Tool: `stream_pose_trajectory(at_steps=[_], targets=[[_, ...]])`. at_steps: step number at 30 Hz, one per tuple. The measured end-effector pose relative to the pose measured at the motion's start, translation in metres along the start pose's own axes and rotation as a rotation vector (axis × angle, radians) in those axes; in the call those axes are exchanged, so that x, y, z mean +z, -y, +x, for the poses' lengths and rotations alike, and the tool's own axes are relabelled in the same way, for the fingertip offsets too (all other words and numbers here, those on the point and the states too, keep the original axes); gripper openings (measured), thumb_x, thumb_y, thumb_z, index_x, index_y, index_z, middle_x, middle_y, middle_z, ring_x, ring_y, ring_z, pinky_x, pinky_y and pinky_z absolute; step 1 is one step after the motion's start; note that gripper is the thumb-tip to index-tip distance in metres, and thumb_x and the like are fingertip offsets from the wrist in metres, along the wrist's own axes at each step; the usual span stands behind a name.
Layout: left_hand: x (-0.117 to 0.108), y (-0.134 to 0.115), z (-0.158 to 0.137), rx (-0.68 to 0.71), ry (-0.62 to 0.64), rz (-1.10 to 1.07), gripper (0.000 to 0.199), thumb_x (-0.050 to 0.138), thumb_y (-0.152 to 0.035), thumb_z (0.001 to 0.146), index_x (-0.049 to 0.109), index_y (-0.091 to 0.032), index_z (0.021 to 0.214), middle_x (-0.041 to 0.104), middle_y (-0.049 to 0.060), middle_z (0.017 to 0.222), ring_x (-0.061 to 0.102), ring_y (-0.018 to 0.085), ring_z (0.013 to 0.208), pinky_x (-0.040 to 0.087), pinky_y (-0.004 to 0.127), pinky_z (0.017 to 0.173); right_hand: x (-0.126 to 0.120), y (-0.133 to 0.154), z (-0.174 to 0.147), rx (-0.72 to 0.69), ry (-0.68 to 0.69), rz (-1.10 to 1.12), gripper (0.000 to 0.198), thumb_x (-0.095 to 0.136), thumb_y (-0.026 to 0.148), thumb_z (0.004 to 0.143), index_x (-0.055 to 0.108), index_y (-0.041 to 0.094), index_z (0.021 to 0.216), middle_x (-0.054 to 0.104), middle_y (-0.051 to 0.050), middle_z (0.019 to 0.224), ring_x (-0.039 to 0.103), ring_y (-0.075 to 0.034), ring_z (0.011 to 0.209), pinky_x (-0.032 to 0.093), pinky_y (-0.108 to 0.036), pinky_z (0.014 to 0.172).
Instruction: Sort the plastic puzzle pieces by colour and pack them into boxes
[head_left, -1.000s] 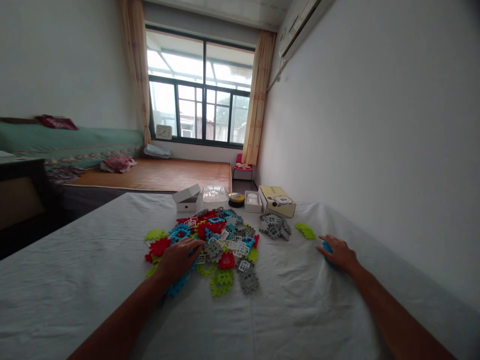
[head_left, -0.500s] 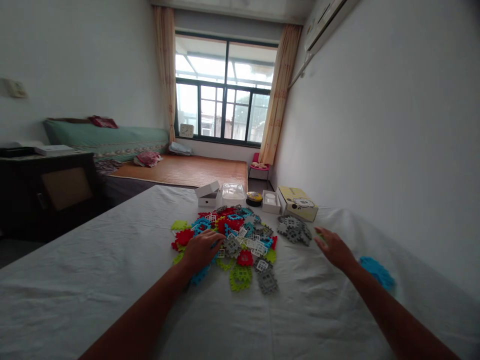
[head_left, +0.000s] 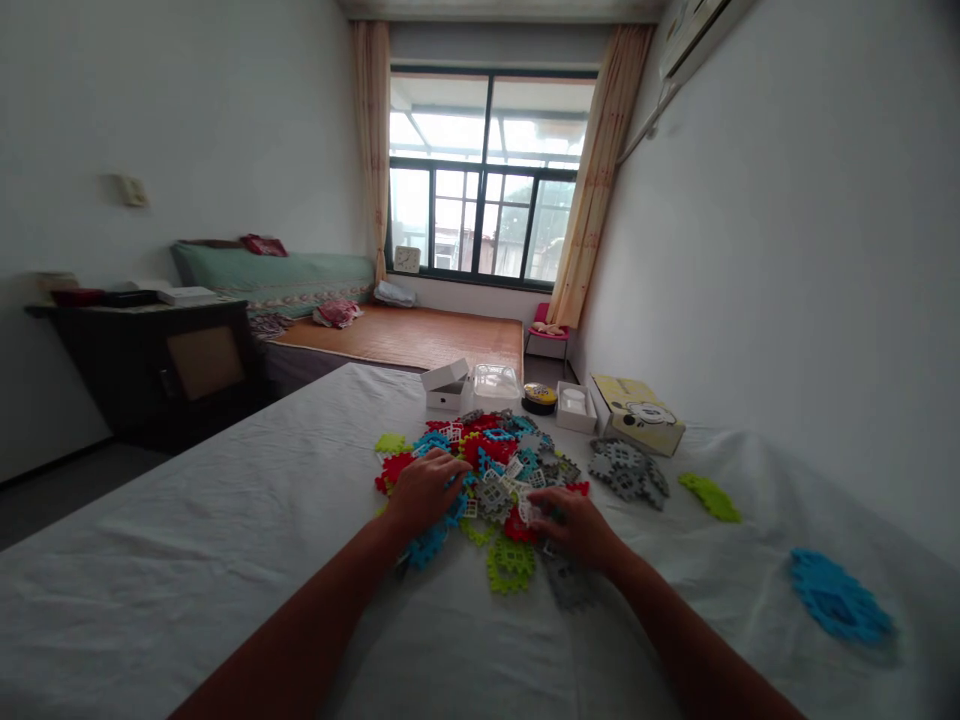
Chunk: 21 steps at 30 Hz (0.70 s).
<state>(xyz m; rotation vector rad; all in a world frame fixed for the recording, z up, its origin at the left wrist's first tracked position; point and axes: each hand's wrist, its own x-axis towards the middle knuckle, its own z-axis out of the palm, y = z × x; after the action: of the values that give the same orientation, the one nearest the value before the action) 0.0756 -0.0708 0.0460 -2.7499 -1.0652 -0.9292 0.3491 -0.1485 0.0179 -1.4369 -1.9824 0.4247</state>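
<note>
Both hands at the pile, folks, L & R apart w/ pcs between them! My L hand [head_left: 427, 492] is over the left side of the heap of interlocking plastic pcs [head_left: 491, 452], fingers bent down; can't tell if they're gripping anything. My R hand [head_left: 574, 525] is at the front right edge, fingertips right by a white lattice pc [head_left: 526, 510], approx. touching, but can't tell if it's pinched. Red, blue, grey, green & white all jumbled in there, w/ a lime-green pc [head_left: 510, 566] at the front, between my forearms.

Off to the right, sorted by colour: grey stack [head_left: 628, 470] nearest the heap, then green stack [head_left: 710, 497], then blue stack [head_left: 841, 598] farthest out, well apart, all on the white-clothed worktop [head_left: 247, 530]. Back row, L to R: white box w/ lid ajar [head_left: 446, 388], clear container [head_left: 496, 384], yellow-and-black tin [head_left: 539, 397], small white box [head_left: 576, 410], yellow carton [head_left: 637, 412].
</note>
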Motion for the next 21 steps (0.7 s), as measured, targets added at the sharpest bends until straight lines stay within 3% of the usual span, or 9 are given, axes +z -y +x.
stream_pose_trajectory(at_steps=[3, 6, 11, 15, 17, 21], targets=[[-0.001, 0.000, 0.001, -0.014, 0.011, -0.025, 0.020, 0.050, -0.025, 0.090, 0.068, -0.025, 0.099, 0.069, 0.003, 0.087, 0.060, 0.018, 0.089, 0.047, 0.029, 0.078, -0.005, 0.002, -0.003, 0.020, -0.070, 0.142, 0.030, 0.055, 0.040, 0.084, 0.064, 0.023, 0.108, 0.070, -0.004, 0.096, 0.065, -0.017, 0.084, 0.051, -0.029, 0.073], [0.001, -0.008, 0.001, 0.081, 0.081, -0.066, 0.021, 0.049, -0.028, 0.091, 0.068, -0.025, 0.100, 0.070, 0.004, 0.092, 0.059, 0.018, 0.094, 0.046, 0.030, 0.083, -0.014, -0.001, -0.002, 0.059, -0.151, 0.091, 0.027, 0.052, 0.042, 0.085, 0.067, 0.022, 0.095, 0.071, -0.003, 0.086, 0.064, -0.017, 0.075, 0.049, -0.028, 0.069], [0.013, -0.030, -0.001, 0.217, 0.164, -0.011, 0.035, 0.063, -0.039, 0.083, 0.060, -0.027, 0.116, 0.068, 0.004, 0.108, 0.055, 0.023, 0.107, 0.039, 0.038, 0.093, -0.016, -0.006, -0.002, 0.088, -0.141, 0.040, 0.032, 0.048, 0.046, 0.087, 0.066, 0.020, 0.081, 0.065, -0.001, 0.064, 0.057, -0.014, 0.056, 0.043, -0.025, 0.055], [0.016, -0.034, -0.001, 0.206, 0.175, 0.087, 0.012, 0.060, -0.030, 0.086, 0.066, -0.025, 0.095, 0.070, 0.002, 0.092, 0.060, 0.020, 0.090, 0.039, 0.037, 0.088, -0.008, 0.001, -0.004, 0.064, -0.139, 0.056, 0.030, 0.047, 0.044, 0.088, 0.065, 0.020, 0.081, 0.066, 0.000, 0.066, 0.059, -0.014, 0.059, 0.043, -0.024, 0.057], [0.012, -0.033, 0.001, 0.183, 0.153, 0.096, 0.011, 0.057, -0.027, 0.088, 0.068, -0.023, 0.087, 0.070, 0.003, 0.085, 0.061, 0.019, 0.085, 0.039, 0.035, 0.087, -0.003, 0.004, -0.004, 0.055, -0.138, 0.037, 0.029, 0.047, 0.043, 0.088, 0.065, 0.021, 0.080, 0.066, 0.000, 0.067, 0.060, -0.015, 0.060, 0.044, -0.024, 0.058], [0.003, -0.031, 0.002, 0.090, 0.070, 0.011, 0.016, 0.053, -0.026, 0.089, 0.069, -0.024, 0.090, 0.071, 0.004, 0.090, 0.061, 0.019, 0.090, 0.043, 0.032, 0.084, 0.004, 0.010, -0.003, 0.052, -0.187, 0.005, 0.025, 0.049, 0.041, 0.087, 0.065, 0.022, 0.090, 0.068, -0.002, 0.075, 0.060, -0.015, 0.062, 0.046, -0.026, 0.060]])
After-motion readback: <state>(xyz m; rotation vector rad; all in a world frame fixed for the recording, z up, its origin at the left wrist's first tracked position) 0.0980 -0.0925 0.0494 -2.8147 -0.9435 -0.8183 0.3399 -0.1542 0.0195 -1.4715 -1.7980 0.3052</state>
